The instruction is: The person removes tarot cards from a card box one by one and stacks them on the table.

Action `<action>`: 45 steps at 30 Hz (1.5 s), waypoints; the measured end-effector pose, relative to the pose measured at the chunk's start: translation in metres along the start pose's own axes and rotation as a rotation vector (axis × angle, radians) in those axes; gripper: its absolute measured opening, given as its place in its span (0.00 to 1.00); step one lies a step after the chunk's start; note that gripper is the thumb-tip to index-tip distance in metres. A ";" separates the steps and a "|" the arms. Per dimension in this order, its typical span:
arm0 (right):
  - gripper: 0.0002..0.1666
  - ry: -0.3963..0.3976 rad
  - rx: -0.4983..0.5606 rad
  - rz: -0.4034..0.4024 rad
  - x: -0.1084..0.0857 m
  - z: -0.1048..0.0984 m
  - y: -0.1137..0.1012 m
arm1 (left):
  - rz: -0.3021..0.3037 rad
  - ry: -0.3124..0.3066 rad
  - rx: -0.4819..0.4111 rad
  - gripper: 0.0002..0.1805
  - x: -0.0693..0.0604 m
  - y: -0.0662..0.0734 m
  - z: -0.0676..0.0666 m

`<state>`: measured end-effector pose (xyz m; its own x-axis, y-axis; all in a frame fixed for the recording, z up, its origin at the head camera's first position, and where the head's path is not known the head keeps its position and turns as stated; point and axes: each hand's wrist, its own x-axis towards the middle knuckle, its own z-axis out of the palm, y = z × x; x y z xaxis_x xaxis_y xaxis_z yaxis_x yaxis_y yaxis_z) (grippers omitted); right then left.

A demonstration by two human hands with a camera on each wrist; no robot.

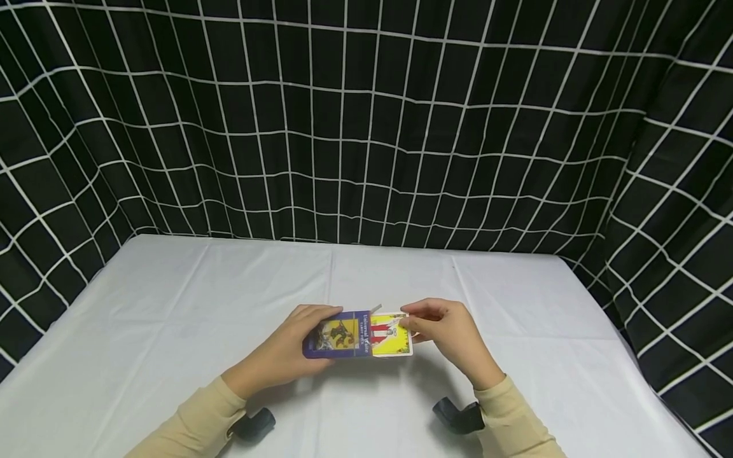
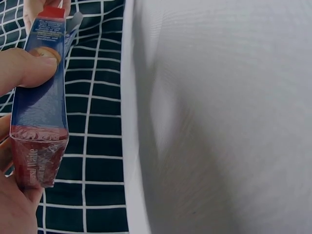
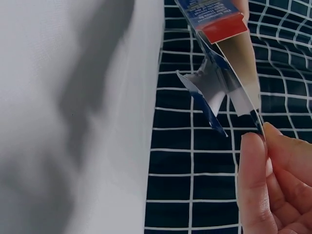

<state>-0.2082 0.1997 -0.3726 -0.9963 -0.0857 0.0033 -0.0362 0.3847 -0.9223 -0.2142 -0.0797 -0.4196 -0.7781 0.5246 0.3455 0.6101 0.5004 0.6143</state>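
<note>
- Gripping the blue tarot box [image 1: 338, 335] with the left hand [image 1: 289, 343]
- Pinching a yellow card [image 1: 392, 337], partly out of the box, with the right hand [image 1: 452, 331]

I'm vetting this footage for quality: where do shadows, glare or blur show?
Head: soft shadows on the white tablecloth, though the title on the tarot deck box is legible; left wrist: glints on its wrinkled clear wrap, fine print too soft to read; right wrist: a broad, soft shadow across the white tablecloth.
</note>
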 end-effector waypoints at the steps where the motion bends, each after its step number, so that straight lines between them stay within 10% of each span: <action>1: 0.17 0.000 -0.002 0.005 0.000 -0.001 0.000 | -0.005 -0.001 -0.001 0.43 0.000 0.000 0.000; 45: 0.20 0.017 -0.090 0.022 0.001 -0.028 -0.004 | -0.013 0.042 0.004 0.44 -0.002 -0.003 -0.004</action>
<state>-0.2111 0.2239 -0.3584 -0.9981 -0.0608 -0.0090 -0.0205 0.4675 -0.8838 -0.2153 -0.0849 -0.4189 -0.7915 0.4885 0.3671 0.6004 0.5096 0.6163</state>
